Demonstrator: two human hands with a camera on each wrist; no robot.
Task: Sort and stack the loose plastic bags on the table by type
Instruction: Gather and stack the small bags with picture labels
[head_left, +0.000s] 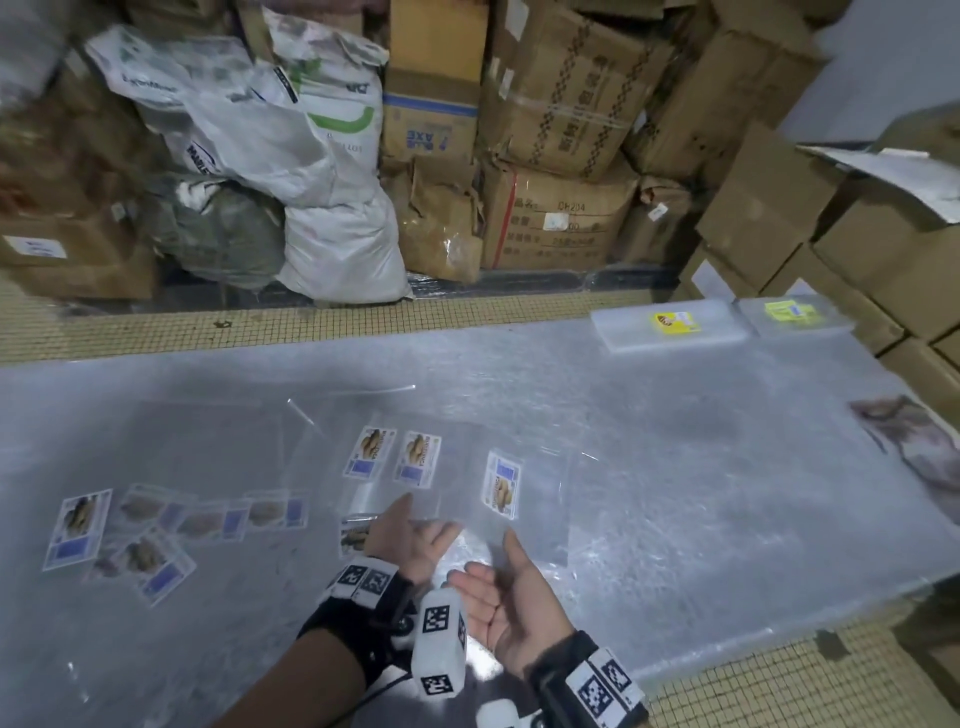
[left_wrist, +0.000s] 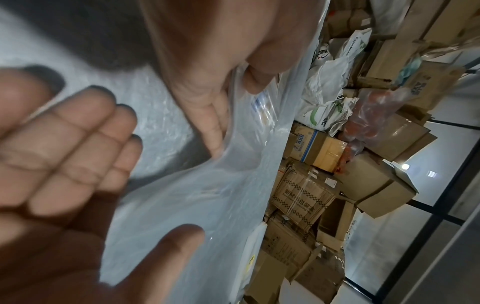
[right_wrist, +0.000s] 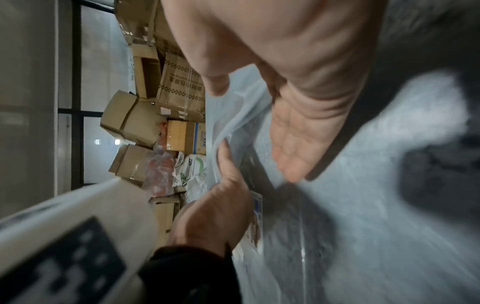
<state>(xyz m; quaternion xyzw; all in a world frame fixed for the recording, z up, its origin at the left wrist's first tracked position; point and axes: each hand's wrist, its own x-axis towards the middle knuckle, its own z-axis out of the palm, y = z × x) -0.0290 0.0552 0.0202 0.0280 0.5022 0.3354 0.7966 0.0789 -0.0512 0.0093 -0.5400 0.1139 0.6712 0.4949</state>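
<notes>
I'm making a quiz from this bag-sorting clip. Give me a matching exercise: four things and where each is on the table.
1. yellow-label stack
2. left hand
3. right hand
4. overlapping labelled bags

a. near edge, palm up, right of the other hand
b. far right corner
c. left side
d. under a clear bag's edge, centre

Pairs: 1-b, 2-d, 3-a, 4-c

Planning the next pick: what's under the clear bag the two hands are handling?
Under the clear bag, the plastic-covered table shows through. The left hand and right hand, both open, meet its near edge. Whether another clear bag lies beneath cannot be told.
</notes>
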